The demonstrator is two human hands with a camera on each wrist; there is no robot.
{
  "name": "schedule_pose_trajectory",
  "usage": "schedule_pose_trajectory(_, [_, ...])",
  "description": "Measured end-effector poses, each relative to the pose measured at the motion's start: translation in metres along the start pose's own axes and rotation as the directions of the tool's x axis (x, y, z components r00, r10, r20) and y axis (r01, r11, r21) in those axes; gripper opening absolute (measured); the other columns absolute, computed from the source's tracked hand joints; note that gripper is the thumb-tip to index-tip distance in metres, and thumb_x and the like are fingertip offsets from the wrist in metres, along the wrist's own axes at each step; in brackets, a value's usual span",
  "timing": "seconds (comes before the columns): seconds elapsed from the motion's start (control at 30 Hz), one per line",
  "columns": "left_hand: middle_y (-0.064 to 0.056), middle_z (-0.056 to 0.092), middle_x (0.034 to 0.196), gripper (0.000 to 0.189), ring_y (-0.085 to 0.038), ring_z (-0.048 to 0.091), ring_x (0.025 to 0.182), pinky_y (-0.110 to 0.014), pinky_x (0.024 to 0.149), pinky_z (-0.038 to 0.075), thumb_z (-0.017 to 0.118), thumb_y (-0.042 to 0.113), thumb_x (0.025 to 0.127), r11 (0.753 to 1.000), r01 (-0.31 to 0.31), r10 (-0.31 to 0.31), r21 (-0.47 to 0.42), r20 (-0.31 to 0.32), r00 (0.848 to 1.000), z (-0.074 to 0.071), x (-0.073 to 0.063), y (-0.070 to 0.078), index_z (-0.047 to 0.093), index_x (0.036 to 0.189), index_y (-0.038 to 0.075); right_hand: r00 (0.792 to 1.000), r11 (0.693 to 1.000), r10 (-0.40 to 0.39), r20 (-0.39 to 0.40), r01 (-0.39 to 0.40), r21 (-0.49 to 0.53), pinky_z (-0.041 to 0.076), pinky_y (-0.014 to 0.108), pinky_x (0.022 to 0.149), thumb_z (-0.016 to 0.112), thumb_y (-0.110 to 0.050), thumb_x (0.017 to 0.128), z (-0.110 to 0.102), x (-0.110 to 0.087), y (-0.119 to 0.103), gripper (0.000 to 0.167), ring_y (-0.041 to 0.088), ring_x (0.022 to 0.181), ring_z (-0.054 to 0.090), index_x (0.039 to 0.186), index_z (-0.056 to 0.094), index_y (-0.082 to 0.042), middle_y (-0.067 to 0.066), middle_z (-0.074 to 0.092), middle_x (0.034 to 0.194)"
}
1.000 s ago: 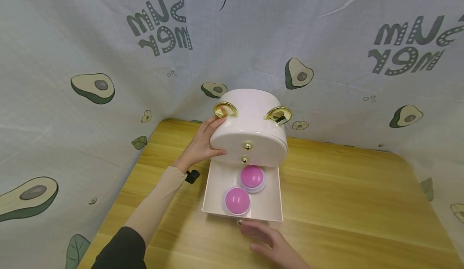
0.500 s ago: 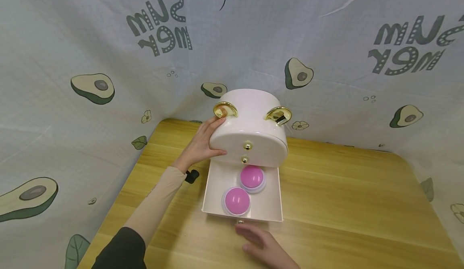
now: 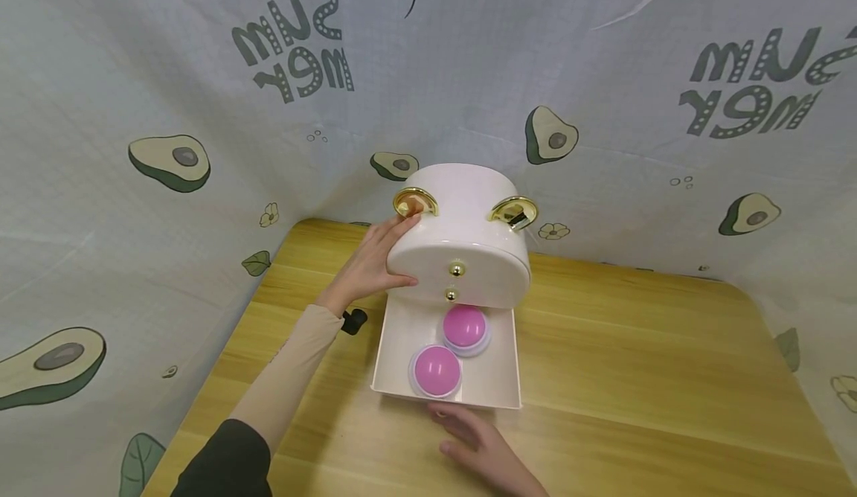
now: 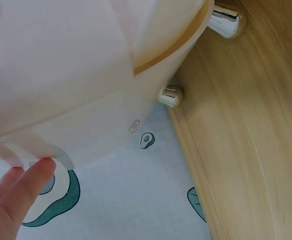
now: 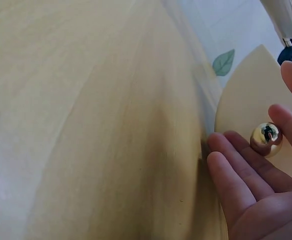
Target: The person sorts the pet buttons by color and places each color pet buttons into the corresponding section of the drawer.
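A glossy white drawer box [image 3: 469,218] with two gold ear-shaped pieces stands at the back of the wooden table. Its bottom drawer [image 3: 497,382] is pulled out and holds two round pink-domed things with pale rims, a front one [image 3: 437,371] and a rear one [image 3: 465,326]. My left hand [image 3: 364,263] rests against the box's left side, thumb on the front face, fingers extended along the curve. At the drawer front is my right hand [image 3: 482,449]. In the right wrist view, its extended fingers lie against the drawer front around the gold knob [image 5: 266,139].
Two gold knobs, an upper one [image 3: 457,268] and a lower one [image 3: 451,295], sit on the box's front. A small black object [image 3: 354,322] shows beside the left wrist. Avocado-print cloth [image 3: 455,73] hangs behind and left of the wooden table [image 3: 636,363].
My right hand has shifted a little left and up along the drawer front, to the knob. The left hand, box and drawer look nearly unchanged.
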State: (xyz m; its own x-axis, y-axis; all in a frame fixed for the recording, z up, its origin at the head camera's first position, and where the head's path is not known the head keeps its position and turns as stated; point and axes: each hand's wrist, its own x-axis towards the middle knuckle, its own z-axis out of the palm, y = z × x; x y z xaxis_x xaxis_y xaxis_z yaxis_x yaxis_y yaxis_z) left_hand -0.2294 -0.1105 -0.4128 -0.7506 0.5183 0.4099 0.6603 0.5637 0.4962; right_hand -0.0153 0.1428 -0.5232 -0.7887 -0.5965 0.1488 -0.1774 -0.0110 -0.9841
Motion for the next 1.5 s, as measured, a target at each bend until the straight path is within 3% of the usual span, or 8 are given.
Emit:
schedule_pose_trajectory(0.33, [-0.009,0.034,0.150,0.100,-0.032,0.036,0.121,-0.051,0.094,0.037,0.087,0.032,0.069,1.000,0.014,-0.014,-0.013,-0.013,1.000,0.001,0.000,-0.001,0.029,0.149,0.020,0.994,0.994,-0.104,-0.019,0.103,-0.017,0.038,0.033,0.100,0.057,0.005,0.092,-0.004,0.010,-0.005,0.046,0.035,0.122,0.049,0.136,0.044,0.006,0.033,0.046,0.131])
schedule_pose_trajectory(0.6, [-0.008,0.031,0.152,0.099,-0.032,0.037,0.120,-0.051,0.094,0.037,0.087,0.032,0.068,1.000,0.017,-0.018,-0.025,-0.015,1.000,0.001,0.000,-0.002,0.030,0.148,0.021,0.995,0.996,-0.087,-0.042,0.086,-0.032,0.040,0.036,0.098,0.058,0.002,0.092,-0.007,0.021,-0.007,0.045,0.036,0.120,0.051,0.134,0.045,0.010,0.032,0.047,0.131])
schedule_pose_trajectory(0.83, [-0.007,0.032,0.151,0.100,-0.032,0.038,0.118,-0.049,0.092,0.038,0.088,0.032,0.067,1.000,0.004,-0.005,-0.021,-0.020,1.000,0.002,0.000,-0.002,0.030,0.148,0.022,0.995,0.997,-0.064,-0.076,0.062,-0.038,0.041,0.037,0.096,0.059,0.002,0.091,-0.016,0.034,-0.002,0.046,0.046,0.116,0.049,0.133,0.044,0.011,0.032,0.048,0.131])
schedule_pose_trajectory(1.5, [-0.008,0.040,0.142,0.099,-0.032,0.041,0.115,-0.047,0.091,0.038,0.090,0.032,0.064,0.996,-0.090,0.090,-0.002,-0.079,0.993,0.002,0.001,-0.006,0.034,0.145,0.021,0.991,1.000,0.005,-0.135,-0.009,-0.029,0.045,0.033,0.093,0.059,0.001,0.091,-0.031,0.061,0.004,0.042,0.046,0.112,0.054,0.130,0.048,0.013,0.031,0.051,0.128])
